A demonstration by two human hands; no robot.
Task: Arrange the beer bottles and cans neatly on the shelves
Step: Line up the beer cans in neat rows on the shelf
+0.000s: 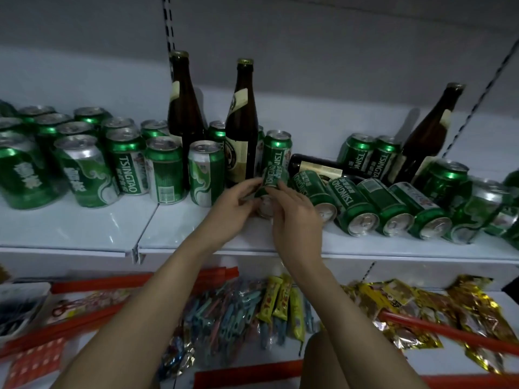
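Your fingers (254, 184) curl from both sides around one green Tsingtao can (273, 178), which you hold tilted just above the white shelf (84, 223), its base toward you: your left hand (234, 207) grips its left side and your right hand (297, 217) grips its right, both hands closed on that single can. Far left on the shelf, a cluster of upright green cans (84, 153) stands in loose rows, some labels turned different ways. Just right of them two brown beer bottles stand upright, the rear bottle (184, 108) behind the cans and the front bottle (242, 127) just left of the can in your hands. Directly behind your fingers another upright can (278, 147) stands near the front bottle. To the right, a dark bottle (320, 167) lies on its side behind a row of toppled cans (387, 209) lying side by side, their ends facing you. Behind that row two more cans (370, 150) stand upright, and a third brown bottle (429, 136) leans tilted to the right. On the lower shelf (421, 363) lie red strips, coloured pegs and gold snack packets (421, 307).
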